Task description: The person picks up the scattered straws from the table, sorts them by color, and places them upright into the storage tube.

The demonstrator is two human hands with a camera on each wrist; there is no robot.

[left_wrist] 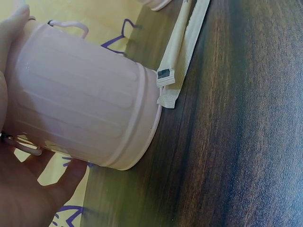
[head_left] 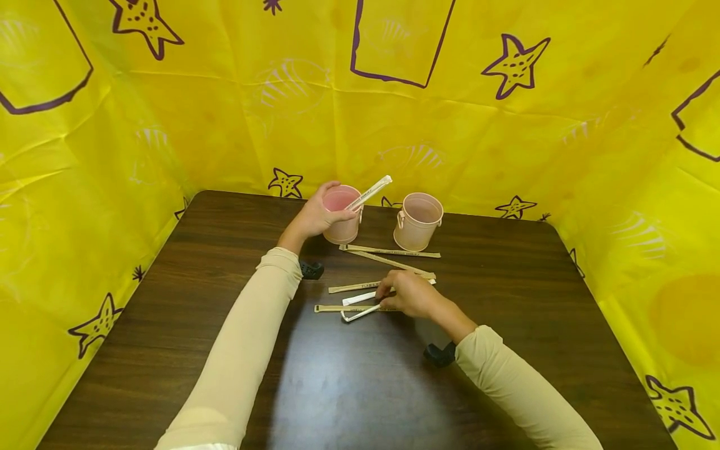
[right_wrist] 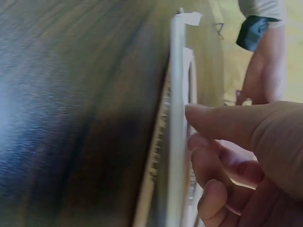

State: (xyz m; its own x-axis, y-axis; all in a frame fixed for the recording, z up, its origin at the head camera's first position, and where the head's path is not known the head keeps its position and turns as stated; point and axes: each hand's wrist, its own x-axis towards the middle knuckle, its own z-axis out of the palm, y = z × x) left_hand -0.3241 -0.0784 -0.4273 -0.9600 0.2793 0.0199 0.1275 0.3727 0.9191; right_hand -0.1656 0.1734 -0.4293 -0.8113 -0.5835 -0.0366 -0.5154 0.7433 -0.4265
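Note:
My left hand (head_left: 316, 215) grips a pink bucket (head_left: 343, 234) by its side near the rim, with the thumb across the front. A white paper-wrapped straw (head_left: 368, 192) leans out of this bucket. Over on the table, my right hand (head_left: 413, 294) has its bent fingers at two white-wrapped straws (head_left: 360, 299), beside brown-wrapped straws. Close up in the right wrist view, the thumb and fingertips lie right beside a blurred white straw (right_wrist: 177, 94); whether they pinch it is unclear.
A second pink bucket (head_left: 419, 225) stands at the back, right of the first. Several brown-wrapped straws (head_left: 394, 251) lie in front of the buckets on the dark wooden table (head_left: 197, 300). Yellow patterned cloth (head_left: 337, 125) hangs around the table's back and sides.

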